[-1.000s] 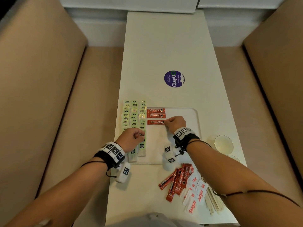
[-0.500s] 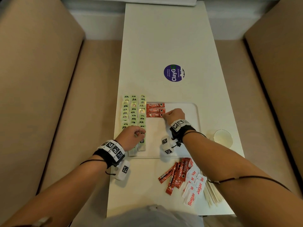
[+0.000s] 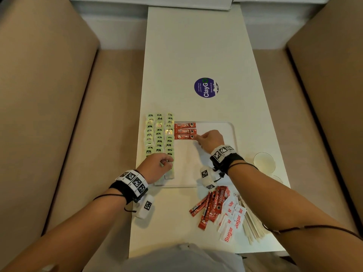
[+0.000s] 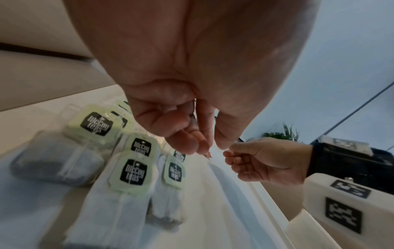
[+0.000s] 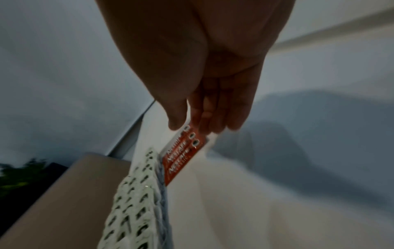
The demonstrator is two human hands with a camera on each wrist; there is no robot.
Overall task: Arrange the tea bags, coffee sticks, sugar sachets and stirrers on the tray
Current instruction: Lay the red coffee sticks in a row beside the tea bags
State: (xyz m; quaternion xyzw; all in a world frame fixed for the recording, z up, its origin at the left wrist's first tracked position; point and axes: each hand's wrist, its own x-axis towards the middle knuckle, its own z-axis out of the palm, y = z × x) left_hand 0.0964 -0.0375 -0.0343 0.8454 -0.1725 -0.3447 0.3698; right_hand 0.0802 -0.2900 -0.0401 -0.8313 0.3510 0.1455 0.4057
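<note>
A white tray [image 3: 216, 126] lies on the table. Three columns of green-tagged tea bags [image 3: 159, 134] [image 4: 132, 171] [image 5: 136, 193] fill its left side. Beside them three red coffee sticks [image 3: 184, 131] [image 5: 183, 155] lie stacked in a row. My right hand [image 3: 198, 139] [image 5: 198, 128] [image 4: 227, 152] pinches the right end of the nearest stick [image 3: 183, 137]. My left hand [image 3: 167, 163] [image 4: 202, 146] rests curled over the nearest tea bags and holds nothing. Loose coffee sticks [image 3: 210, 207], sugar sachets [image 3: 231, 218] and wooden stirrers [image 3: 253, 226] lie in a heap in front of the tray.
A small clear cup [image 3: 264, 161] stands right of the tray near the table edge. A purple round sticker [image 3: 206, 87] marks the far table top. Tan benches [image 3: 49, 114] run along both sides of the narrow table.
My right hand has slid the third coffee stick away from me until it lies against the second. The left hand has kept its place.
</note>
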